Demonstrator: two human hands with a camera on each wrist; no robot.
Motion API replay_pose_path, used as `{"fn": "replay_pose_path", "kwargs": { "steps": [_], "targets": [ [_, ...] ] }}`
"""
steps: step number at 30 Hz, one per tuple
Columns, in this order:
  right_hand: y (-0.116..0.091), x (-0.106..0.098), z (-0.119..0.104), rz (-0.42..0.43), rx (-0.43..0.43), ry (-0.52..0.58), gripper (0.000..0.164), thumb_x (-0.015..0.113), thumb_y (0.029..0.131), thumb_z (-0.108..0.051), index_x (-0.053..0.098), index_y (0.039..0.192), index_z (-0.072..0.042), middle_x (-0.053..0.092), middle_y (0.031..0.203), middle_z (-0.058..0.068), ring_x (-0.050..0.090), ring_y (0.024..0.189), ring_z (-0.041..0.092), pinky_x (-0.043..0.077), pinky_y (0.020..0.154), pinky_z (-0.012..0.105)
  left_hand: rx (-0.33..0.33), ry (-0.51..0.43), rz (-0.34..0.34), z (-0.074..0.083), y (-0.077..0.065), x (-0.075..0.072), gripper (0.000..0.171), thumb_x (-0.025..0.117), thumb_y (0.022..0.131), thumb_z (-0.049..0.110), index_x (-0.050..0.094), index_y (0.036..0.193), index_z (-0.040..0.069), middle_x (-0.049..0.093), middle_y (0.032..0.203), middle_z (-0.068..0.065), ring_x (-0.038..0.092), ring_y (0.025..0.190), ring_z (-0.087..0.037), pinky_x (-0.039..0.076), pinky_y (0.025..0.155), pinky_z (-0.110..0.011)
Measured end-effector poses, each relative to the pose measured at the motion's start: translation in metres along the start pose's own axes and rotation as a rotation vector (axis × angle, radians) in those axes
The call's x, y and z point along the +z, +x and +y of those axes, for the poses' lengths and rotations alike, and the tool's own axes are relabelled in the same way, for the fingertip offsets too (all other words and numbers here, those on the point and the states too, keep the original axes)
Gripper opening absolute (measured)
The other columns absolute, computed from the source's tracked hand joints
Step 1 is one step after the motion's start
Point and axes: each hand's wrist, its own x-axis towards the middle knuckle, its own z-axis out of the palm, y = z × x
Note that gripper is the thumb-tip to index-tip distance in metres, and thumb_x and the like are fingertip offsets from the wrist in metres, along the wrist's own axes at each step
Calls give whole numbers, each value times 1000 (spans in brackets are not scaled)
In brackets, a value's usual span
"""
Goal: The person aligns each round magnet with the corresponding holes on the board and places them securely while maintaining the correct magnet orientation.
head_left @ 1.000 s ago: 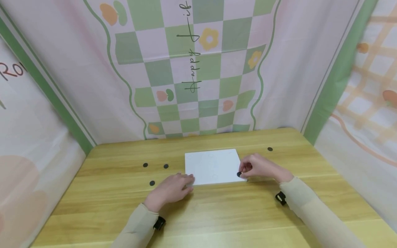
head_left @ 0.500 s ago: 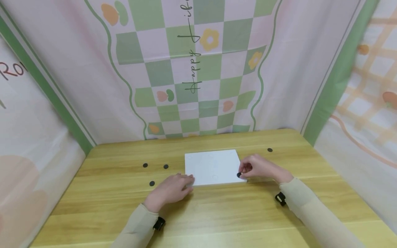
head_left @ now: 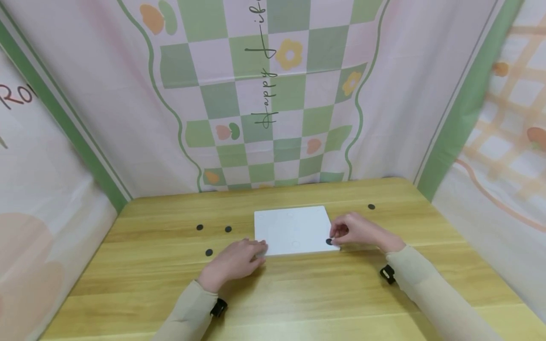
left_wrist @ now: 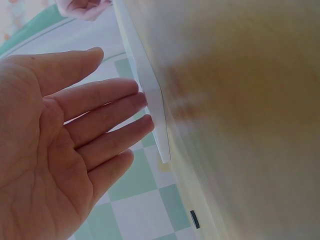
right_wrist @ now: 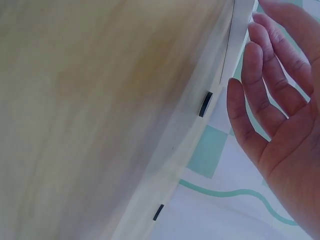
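A thin white rectangular board [head_left: 294, 229] with faint round outlines lies on the table. At its near right corner my right hand [head_left: 356, 230] pinches a small black disc [head_left: 329, 241] between thumb and forefinger, low over the surface. My left hand [head_left: 236, 260] is spread flat, its fingertips resting on the board's near left corner. In the left wrist view those straight fingers [left_wrist: 107, 117] meet the edge of the board [left_wrist: 155, 105]. The right wrist view shows the other fingers [right_wrist: 260, 85] of the right hand lightly bent, while the held disc is out of sight.
Left of the board, three loose black discs lie on the wooden table [head_left: 298, 303], one being a disc [head_left: 209, 252] near my left hand. Another black disc [head_left: 371, 206] is at the back right. A patterned cloth [head_left: 273, 94] hangs behind the table.
My right hand has shifted slightly to the right, with the black disc staying at nearly the same spot by the corner. The left hand has held still.
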Motion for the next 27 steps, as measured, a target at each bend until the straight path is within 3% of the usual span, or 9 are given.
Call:
{"fn": "replay_pose_path", "kwargs": {
  "steps": [16, 27],
  "targets": [
    [-10, -9, 15, 74, 10, -32, 8, 75, 81, -17, 70, 86, -13, 69, 83, -4, 64, 74, 6, 57, 67, 22, 12, 10, 11, -1, 1, 2, 40, 50, 99, 26, 53, 133, 5, 51, 140, -9, 49, 129, -24, 34, 113, -42],
    [-14, -15, 29, 105, 9, -60, 10, 76, 80, -20, 70, 86, -14, 69, 80, -6, 62, 69, 5, 55, 62, 21, 6, 17, 6, -1, 2, 2, 41, 50, 99, 26, 53, 134, 5, 51, 140, -9, 49, 129, -24, 34, 113, -42]
  ]
}}
